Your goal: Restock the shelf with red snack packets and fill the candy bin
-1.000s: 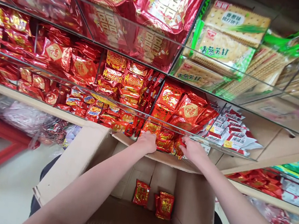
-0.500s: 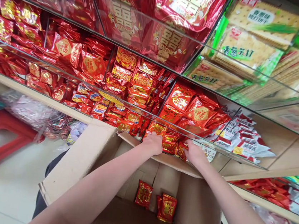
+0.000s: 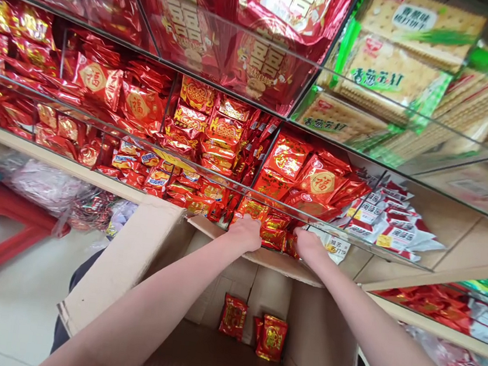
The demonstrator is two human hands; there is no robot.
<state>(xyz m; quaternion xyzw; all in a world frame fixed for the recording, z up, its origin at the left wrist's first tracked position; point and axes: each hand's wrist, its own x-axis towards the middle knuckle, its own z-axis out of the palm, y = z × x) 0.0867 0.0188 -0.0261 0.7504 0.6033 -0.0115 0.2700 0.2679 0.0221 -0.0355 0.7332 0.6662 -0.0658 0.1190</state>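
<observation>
My left hand (image 3: 244,234) is closed at the lower shelf's front edge, its fingers curled against small red-and-gold snack packets (image 3: 272,238). On the other side of these packets, my right hand (image 3: 309,247) is closed against them too, fingertips partly hidden. The packets sit between both hands, behind the far flap of an open cardboard box (image 3: 321,321). Inside that box, near its far wall, lie a red snack packet (image 3: 233,317) and, to its right, another pair of red packets (image 3: 271,337).
Clear dividers (image 3: 269,150) split the shelf into bins of red packets. White-and-red packets (image 3: 392,220) lie at right, under large soda cracker packs (image 3: 384,70). A red plastic stool (image 3: 6,220) and plastic-wrapped bundles (image 3: 50,184) are on the left floor.
The view has shifted slightly, so shelf and box appear a little further left. Both hands stay at the same red packets, with hardly any visible movement.
</observation>
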